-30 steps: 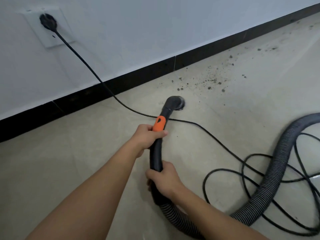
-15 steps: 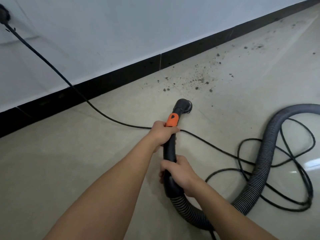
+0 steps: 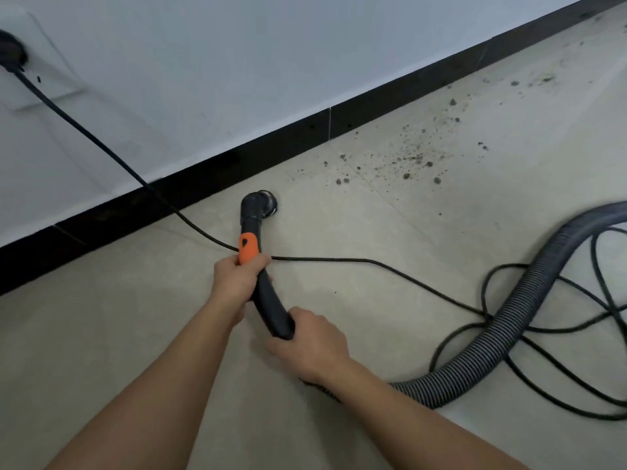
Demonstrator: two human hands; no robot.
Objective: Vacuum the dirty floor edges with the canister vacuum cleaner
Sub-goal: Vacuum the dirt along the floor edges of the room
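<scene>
Hands: left hand (image 3: 237, 283) and right hand (image 3: 312, 344) are gripping the wand (image 3: 271, 307), fingers clamped round it.
Progress: nozzle (image 3: 259, 203) is sitting short of the dirt (image 3: 407, 157) (apparently unvacuumed, lying beside the baseboard (image 3: 203, 178)).

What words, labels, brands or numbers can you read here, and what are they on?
No readable text anywhere.
Orange slider on the vacuum handle: one small dark mark, not letters.
Wall socket plate: blurred, nothing legible.
Hose and power cord: no print visible.

Single head-worn wide-angle view, looking forward and down across the floor (image 3: 101, 334) toward the black baseboard (image 3: 271, 147), crossing the frame diagonally; left hand (image 3: 237, 279) and right hand (image 3: 312, 344) grip the vacuum wand (image 3: 271, 307) close beneath the lens.
</scene>
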